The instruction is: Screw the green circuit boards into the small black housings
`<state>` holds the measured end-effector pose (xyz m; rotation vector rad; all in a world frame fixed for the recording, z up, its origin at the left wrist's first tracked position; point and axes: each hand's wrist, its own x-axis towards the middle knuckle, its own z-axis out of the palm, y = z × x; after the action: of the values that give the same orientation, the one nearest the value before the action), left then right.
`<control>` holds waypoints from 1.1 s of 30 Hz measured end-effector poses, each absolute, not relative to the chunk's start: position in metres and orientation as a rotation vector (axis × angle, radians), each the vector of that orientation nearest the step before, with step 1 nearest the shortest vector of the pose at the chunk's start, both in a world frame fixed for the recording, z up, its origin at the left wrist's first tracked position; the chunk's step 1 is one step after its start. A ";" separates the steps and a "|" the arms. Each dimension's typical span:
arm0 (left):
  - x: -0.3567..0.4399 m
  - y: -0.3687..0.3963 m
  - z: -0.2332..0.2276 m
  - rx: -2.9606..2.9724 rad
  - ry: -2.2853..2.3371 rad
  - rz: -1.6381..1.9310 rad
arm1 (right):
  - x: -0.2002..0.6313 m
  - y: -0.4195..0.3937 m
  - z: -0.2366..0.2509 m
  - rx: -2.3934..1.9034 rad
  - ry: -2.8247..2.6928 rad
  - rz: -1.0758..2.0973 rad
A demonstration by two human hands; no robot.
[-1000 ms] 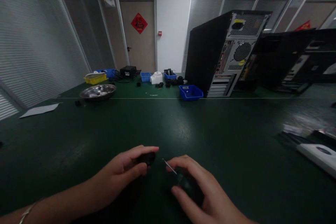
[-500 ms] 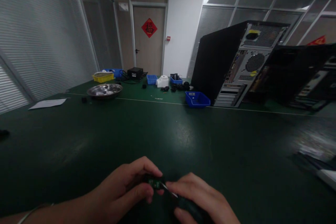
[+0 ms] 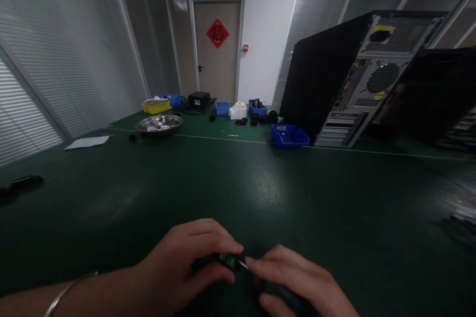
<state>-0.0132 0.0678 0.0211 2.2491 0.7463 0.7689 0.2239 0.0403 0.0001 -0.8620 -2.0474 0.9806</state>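
Fingers of left hand (image 3: 186, 267) pinching small green part (image 3: 226, 259), right hand (image 3: 297, 285) gripping screwdriver (image 3: 277, 293), blue bin (image 3: 290, 135) far behind

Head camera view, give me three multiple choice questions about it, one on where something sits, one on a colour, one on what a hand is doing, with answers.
1. Where is the metal bowl?
A. far left part of the green table
B. on top of the computer tower
C. under the right hand

2. What colour is the bin nearest the computer tower?
A. yellow
B. blue
C. white

3. How is the left hand?
A. flat and open on the table
B. raised in the air
C. pinching a small dark part

Answers: 1 A, it sits far off to the left, near a sheet of paper. 2 B, its walls are plainly blue. 3 C, thumb and fingers close on the part, with the right hand bringing a thin metal tip against it.
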 end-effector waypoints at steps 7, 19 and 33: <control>-0.013 0.063 0.020 2.319 0.722 0.744 | 0.224 0.042 -0.001 -0.860 -2.073 1.005; -0.008 0.067 0.019 2.174 0.558 0.876 | 0.223 0.042 0.003 -0.743 -1.944 1.136; -0.010 0.069 0.018 2.060 0.815 0.807 | 0.224 0.034 0.009 -0.991 -1.977 0.912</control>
<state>-0.0096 0.0687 0.0181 2.0604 0.8150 0.8075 0.2238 0.0336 0.0094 -0.9914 -1.9765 0.9120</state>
